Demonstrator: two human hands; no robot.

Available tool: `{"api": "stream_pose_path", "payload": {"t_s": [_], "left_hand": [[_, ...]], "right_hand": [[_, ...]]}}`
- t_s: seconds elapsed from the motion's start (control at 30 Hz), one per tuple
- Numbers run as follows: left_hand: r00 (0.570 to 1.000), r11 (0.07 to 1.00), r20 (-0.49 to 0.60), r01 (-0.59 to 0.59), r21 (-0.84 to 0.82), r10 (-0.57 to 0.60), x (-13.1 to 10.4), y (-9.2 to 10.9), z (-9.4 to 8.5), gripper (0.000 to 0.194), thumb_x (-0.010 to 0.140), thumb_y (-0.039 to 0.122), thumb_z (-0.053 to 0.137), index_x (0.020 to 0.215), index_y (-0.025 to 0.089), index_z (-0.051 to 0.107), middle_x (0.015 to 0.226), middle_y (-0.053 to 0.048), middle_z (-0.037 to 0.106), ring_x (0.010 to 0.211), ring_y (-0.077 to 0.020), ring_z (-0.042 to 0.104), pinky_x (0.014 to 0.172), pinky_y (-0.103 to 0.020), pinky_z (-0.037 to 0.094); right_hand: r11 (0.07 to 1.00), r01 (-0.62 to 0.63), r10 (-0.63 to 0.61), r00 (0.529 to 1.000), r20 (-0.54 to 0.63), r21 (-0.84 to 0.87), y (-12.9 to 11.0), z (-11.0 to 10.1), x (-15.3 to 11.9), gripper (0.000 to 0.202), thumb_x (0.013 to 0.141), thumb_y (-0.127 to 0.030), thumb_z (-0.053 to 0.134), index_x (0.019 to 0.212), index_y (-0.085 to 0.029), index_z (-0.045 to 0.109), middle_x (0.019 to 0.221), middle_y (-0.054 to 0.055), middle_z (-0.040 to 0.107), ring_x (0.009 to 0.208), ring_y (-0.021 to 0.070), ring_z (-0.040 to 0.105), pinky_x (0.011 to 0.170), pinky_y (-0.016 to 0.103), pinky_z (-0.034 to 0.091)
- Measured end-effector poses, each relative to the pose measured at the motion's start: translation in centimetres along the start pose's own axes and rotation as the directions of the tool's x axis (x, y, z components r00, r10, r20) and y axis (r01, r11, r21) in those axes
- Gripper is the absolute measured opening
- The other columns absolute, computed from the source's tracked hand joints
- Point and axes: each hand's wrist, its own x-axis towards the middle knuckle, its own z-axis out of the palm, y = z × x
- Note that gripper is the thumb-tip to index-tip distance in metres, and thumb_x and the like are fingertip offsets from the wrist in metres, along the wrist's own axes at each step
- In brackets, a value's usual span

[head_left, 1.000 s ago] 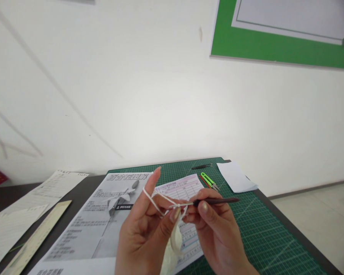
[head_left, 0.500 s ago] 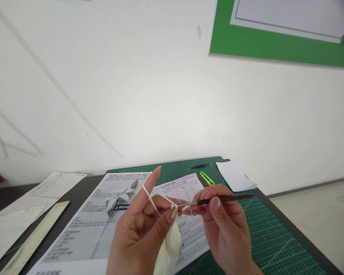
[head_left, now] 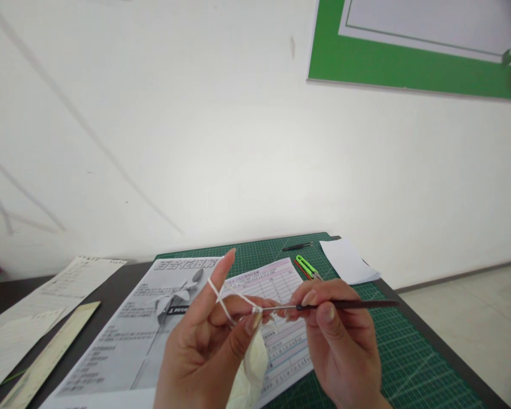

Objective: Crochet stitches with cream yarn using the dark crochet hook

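My right hand (head_left: 338,335) grips a crochet hook (head_left: 357,305) by its dark handle, the metal shaft pointing left. The hook's tip meets a small piece of white crochet work (head_left: 258,311), pinched between my left thumb and fingers. White yarn (head_left: 221,299) loops around the raised index finger of my left hand (head_left: 208,346) and runs down to the stitches. Below the hands a pale cream bundle, apparently a yarn ball (head_left: 251,369), is partly hidden by my left hand.
A green cutting mat (head_left: 409,346) carries a printed picture sheet (head_left: 123,324), a printed form (head_left: 285,346), a bright green snipping tool (head_left: 305,266), dark tweezers (head_left: 297,246) and white paper (head_left: 349,261). A ruler (head_left: 53,355) and written sheets (head_left: 76,284) lie left. Behind rises a white wall (head_left: 247,130).
My right hand has moved slightly right and down with the crochet hook, showing more of its metal shaft. The left hand keeps its pinch, and the view has shifted a little.
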Motion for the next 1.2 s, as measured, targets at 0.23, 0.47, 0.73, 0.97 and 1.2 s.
{"api": "stream_pose_path", "payload": {"t_s": [0.23, 0.47, 0.73, 0.97, 1.2], "left_hand": [[1.000, 1.000, 0.007, 0.010, -0.004, -0.010, 0.1, -0.1, -0.1, 0.064, 0.071, 0.020, 0.075, 0.129, 0.038, 0.054, 0.077, -0.001, 0.074, 0.074, -0.0175, 0.070, 0.069, -0.022, 0.053], [0.998, 0.998, -0.039, 0.057, -0.008, -0.057, -0.3, 0.4, 0.6, 0.068, 0.071, 0.020, 0.075, 0.132, 0.036, 0.051, 0.077, -0.002, 0.076, 0.074, -0.0192, 0.071, 0.070, -0.025, 0.054], [0.993, 0.997, -0.089, 0.081, -0.019, -0.083, -0.3, 0.6, 0.9, 0.068, 0.068, 0.018, 0.078, 0.129, 0.036, 0.055, 0.075, -0.002, 0.077, 0.069, -0.0163, 0.070, 0.066, -0.022, 0.056], [0.994, 0.998, -0.095, 0.062, -0.004, -0.062, -0.4, 0.6, 1.0, 0.066, 0.069, 0.018, 0.077, 0.128, 0.037, 0.056, 0.075, 0.000, 0.077, 0.069, -0.0149, 0.070, 0.066, -0.021, 0.055], [0.992, 0.998, -0.109, 0.059, 0.001, -0.058, -0.5, 0.7, 1.2, 0.067, 0.067, 0.018, 0.078, 0.128, 0.034, 0.056, 0.077, 0.000, 0.077, 0.073, -0.0174, 0.071, 0.069, -0.023, 0.056]], "right_hand": [[0.996, 0.073, -0.070, 0.997, 0.043, -0.055, -0.1, -0.3, -0.1, 0.010, 0.089, -0.023, 0.059, 0.091, -0.022, 0.069, 0.080, 0.000, 0.065, 0.078, 0.0126, 0.059, 0.068, 0.024, 0.050], [0.990, 0.111, -0.107, 0.993, 0.046, -0.088, -0.4, 0.0, 0.1, 0.010, 0.088, -0.022, 0.059, 0.088, -0.022, 0.069, 0.076, 0.000, 0.064, 0.076, 0.0138, 0.059, 0.066, 0.026, 0.050], [0.974, 0.173, -0.159, 0.981, 0.108, -0.143, -0.4, -0.3, -0.2, 0.011, 0.088, -0.023, 0.058, 0.093, -0.023, 0.068, 0.077, 0.003, 0.066, 0.076, 0.0171, 0.062, 0.065, 0.031, 0.052], [0.936, 0.259, -0.223, 0.960, 0.168, -0.237, -0.7, -0.2, -0.3, 0.013, 0.088, -0.021, 0.058, 0.094, -0.021, 0.069, 0.082, 0.006, 0.070, 0.077, 0.0200, 0.065, 0.068, 0.036, 0.055], [0.886, 0.311, -0.245, 0.944, 0.220, -0.345, -0.8, -0.1, -0.6, 0.017, 0.088, -0.024, 0.058, 0.100, -0.026, 0.070, 0.085, 0.007, 0.072, 0.075, 0.0215, 0.066, 0.067, 0.039, 0.055]]}}
